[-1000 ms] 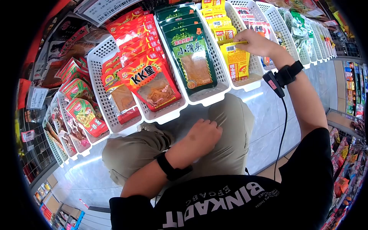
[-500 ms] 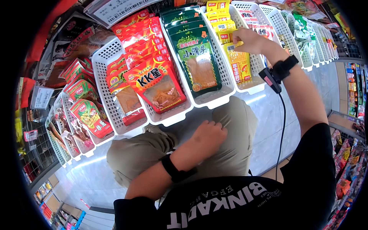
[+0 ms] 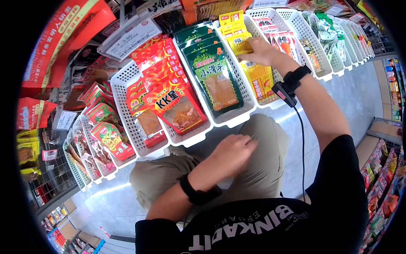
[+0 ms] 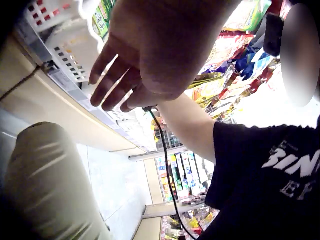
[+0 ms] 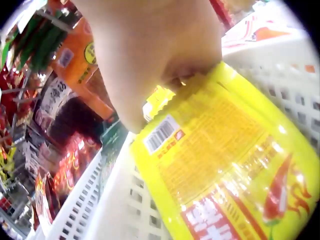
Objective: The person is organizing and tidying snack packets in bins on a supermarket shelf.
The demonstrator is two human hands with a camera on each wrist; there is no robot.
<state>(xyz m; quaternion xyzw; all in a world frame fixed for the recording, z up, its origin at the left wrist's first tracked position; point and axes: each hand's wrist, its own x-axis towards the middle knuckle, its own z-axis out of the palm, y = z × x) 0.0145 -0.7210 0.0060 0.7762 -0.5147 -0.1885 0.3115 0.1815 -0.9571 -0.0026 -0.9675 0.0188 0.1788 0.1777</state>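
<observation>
My right hand [image 3: 264, 53] is in a white basket of yellow snack packets. Its thumb and fingers pinch at the top of a yellow packet [image 3: 240, 43] in the row. The front yellow packet [image 5: 220, 150] leans just below the palm, its barcode and red chilli print facing the right wrist camera; the fingertips are hidden behind its upper edge there. Over the knee [image 3: 264, 148], my left hand [image 3: 234, 152] hangs with loose fingers and holds nothing. In the left wrist view its fingers [image 4: 107, 85] are spread and relaxed.
Green packets [image 3: 215, 80] fill the neighbouring basket, and red packets [image 3: 177, 106] the one left of it. More white baskets [image 3: 302, 34] line the shelf to the right. A price tag [image 3: 131, 36] hangs at the back left. A black cable [image 3: 302, 144] runs from the right wrist camera.
My right hand has moved from the front packet's top edge further back along the row, and that packet has settled lower. The left hand stays over the knee. The head view has shifted slightly.
</observation>
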